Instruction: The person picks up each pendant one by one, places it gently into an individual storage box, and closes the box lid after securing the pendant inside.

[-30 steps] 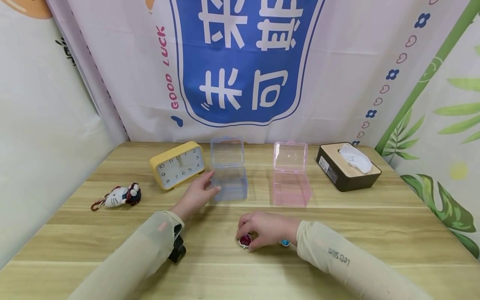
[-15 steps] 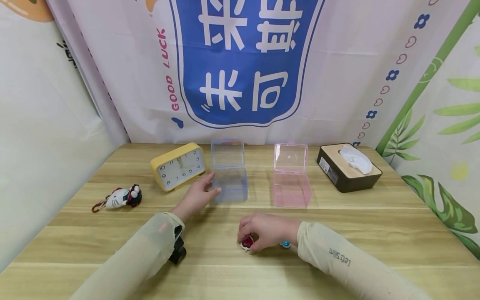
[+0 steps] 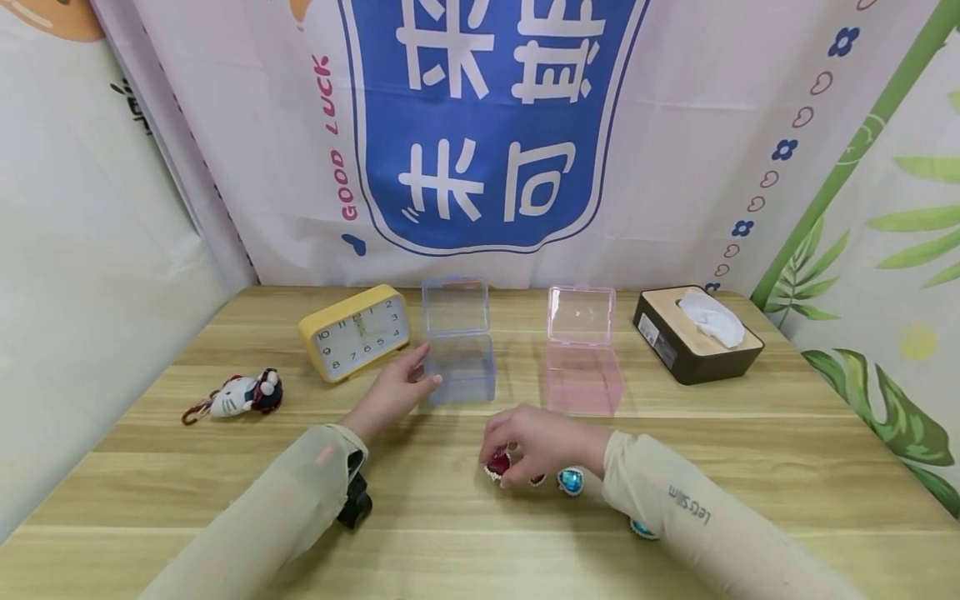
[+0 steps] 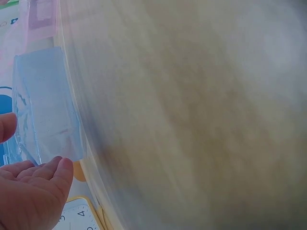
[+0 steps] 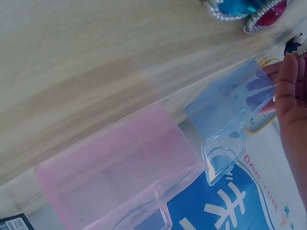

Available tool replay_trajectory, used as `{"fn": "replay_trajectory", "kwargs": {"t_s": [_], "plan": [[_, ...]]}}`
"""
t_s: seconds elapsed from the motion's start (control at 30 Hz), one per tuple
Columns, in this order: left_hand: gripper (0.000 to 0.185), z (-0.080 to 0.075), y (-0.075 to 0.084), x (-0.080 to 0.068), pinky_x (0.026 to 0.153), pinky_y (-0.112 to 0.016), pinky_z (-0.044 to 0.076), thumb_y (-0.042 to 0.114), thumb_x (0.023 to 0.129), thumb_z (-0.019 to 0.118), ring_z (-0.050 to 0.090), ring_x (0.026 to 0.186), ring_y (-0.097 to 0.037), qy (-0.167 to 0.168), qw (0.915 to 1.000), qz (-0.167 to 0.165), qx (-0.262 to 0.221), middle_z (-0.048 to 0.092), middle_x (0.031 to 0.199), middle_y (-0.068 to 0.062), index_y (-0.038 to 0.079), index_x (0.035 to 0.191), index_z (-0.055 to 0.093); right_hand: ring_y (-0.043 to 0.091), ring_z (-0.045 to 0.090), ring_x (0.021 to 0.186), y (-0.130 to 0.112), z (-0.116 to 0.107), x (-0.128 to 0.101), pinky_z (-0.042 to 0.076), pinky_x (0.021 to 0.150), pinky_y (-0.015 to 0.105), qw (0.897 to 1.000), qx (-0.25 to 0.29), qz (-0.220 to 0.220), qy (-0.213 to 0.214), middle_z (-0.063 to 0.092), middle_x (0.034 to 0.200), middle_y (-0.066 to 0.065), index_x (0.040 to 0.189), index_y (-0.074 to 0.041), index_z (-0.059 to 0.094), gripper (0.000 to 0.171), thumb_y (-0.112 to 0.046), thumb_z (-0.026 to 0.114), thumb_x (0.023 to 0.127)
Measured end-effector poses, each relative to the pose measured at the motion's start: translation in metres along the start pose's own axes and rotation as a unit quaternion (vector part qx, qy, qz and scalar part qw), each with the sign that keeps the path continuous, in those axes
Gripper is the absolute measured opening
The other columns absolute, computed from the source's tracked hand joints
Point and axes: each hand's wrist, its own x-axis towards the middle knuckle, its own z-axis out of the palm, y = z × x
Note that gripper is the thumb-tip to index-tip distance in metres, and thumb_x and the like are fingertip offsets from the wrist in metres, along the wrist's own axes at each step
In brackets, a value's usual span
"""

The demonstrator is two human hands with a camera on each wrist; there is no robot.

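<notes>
Presently the right hand (image 3: 536, 446) sits low over the wooden desk (image 3: 750, 467), its fingers curled and pinching a red heart-shaped gem with a pearly white rim (image 3: 497, 464), which is at the fingertips just above or on the desk surface; which of the two cannot be told. A second red gem (image 3: 537, 480) peeks from under the hand, a blue heart-shaped gem with a silver rim (image 3: 571, 480) lies just beside the wrist, and another blue gem (image 3: 643, 528) is half hidden under the forearm sleeve.

The left hand (image 3: 393, 387) rests against the left side wall of the clear blue plastic box with its hinged lid standing open (image 3: 459, 367); its fingers are straight and together, touching the wall without clasping it. A clear pink plastic box, lid also open (image 3: 581, 379), stands near to the right, apart from the blue one.

Assessment of the step in hand: the grip on the red gem should stay at its rim, so the stone does not slip. The bracing hand would do well to keep light pressure on the blue box wall, since so light a box is likely to slide or tip if bumped.

Also present: a yellow rectangular alarm clock (image 3: 356, 332), a small plush cat keychain (image 3: 240, 393) and a dark tissue box with a wooden top (image 3: 693, 335).
</notes>
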Motion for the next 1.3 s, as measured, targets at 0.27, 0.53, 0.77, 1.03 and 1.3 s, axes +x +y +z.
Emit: {"fn": "replay_trajectory", "kwargs": {"t_s": [0.27,0.53,0.77,1.03,1.3], "plan": [[0.067,-0.001,0.001,0.0,0.108,-0.042,0.032,0.02,0.09,0.054,0.032,0.132,-0.033,-0.004,1.0,0.002,-0.002,0.016,0.151,-0.012,0.009,0.145,0.018,0.002,0.055,0.08,0.003,-0.007,-0.001,0.049,0.074,0.012,0.999,0.025,0.005,0.026,0.059,0.087,-0.002,0.096,-0.006,0.067,0.026,-0.009,0.071,0.071],[0.067,-0.001,0.0,0.0,0.107,-0.043,0.032,0.021,0.09,0.054,0.033,0.131,-0.033,-0.002,1.0,-0.001,0.0,0.017,0.151,-0.013,0.01,0.145,0.018,0.003,0.056,0.081,0.005,-0.015,0.001,0.052,0.078,0.017,0.991,0.105,0.038,0.073,0.06,0.093,0.002,0.103,-0.001,0.065,0.031,-0.004,0.069,0.073],[0.067,-0.001,-0.001,0.0,0.106,-0.043,0.033,0.021,0.09,0.054,0.033,0.13,-0.035,0.002,1.0,0.003,-0.006,0.017,0.15,-0.015,0.008,0.145,0.018,0.006,0.056,0.082,0.007,-0.021,0.004,0.052,0.08,0.02,0.984,0.127,0.044,0.114,0.059,0.095,0.004,0.103,-0.001,0.065,0.03,-0.004,0.068,0.073],[0.068,0.0,-0.001,0.0,0.106,-0.042,0.033,0.021,0.089,0.055,0.034,0.13,-0.034,0.001,1.0,-0.006,-0.008,0.019,0.149,-0.015,0.011,0.145,0.018,0.008,0.057,0.083,0.009,-0.026,0.01,0.052,0.081,0.023,0.973,0.151,0.053,0.168,0.059,0.095,0.004,0.102,-0.004,0.066,0.029,-0.003,0.069,0.073],[0.068,-0.001,-0.001,-0.001,0.106,-0.043,0.033,0.022,0.089,0.056,0.035,0.129,-0.034,0.001,1.0,-0.007,0.0,0.018,0.15,-0.014,0.013,0.145,0.018,0.011,0.056,0.087,0.014,-0.026,0.017,0.052,0.082,0.024,0.96,0.152,0.076,0.222,0.06,0.098,0.004,0.105,-0.004,0.065,0.031,-0.006,0.07,0.074]]}}
